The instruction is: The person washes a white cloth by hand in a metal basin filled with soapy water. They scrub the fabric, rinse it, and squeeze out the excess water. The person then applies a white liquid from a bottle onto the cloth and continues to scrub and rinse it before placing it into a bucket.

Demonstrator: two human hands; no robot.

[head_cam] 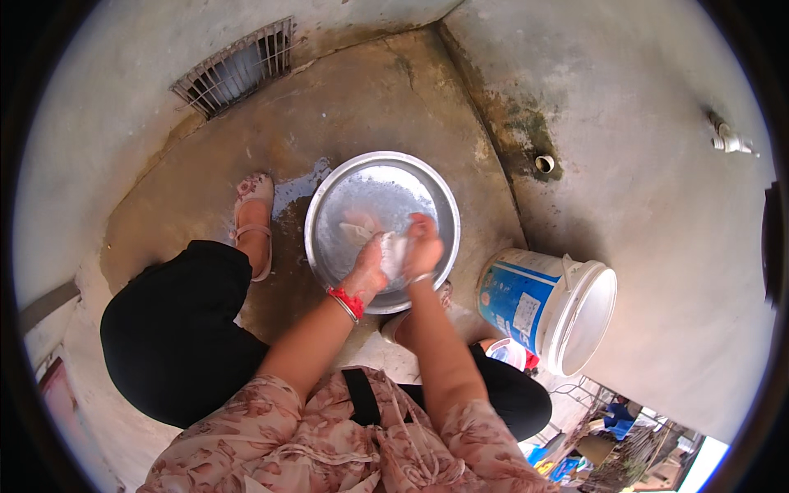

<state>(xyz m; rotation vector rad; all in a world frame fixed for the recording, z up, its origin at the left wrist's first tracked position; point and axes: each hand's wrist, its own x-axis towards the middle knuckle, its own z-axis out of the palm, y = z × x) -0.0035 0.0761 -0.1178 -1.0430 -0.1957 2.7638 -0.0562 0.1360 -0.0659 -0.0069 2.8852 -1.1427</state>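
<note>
A round metal basin (313,259) sits on the floor before me, with shiny liquid inside. Over it, my left hand (368,268) grips a bunched white cloth (392,254). One loose part of the cloth extends past my left fingers toward the basin's middle. My right hand (423,246), blurred by motion, has its fingers curled against the same cloth from the right. Both hands are close together above the basin's near half. Red thread and a bangle circle my left wrist; another bangle is on the right.
A white and blue plastic bucket (518,302) stands right of the basin, its top level with a whitish surface. Behind it is a small plastic container (506,352). A tap (732,140) and a pipe stub (545,164) project from the right wall. A barred opening (240,66) is upper left.
</note>
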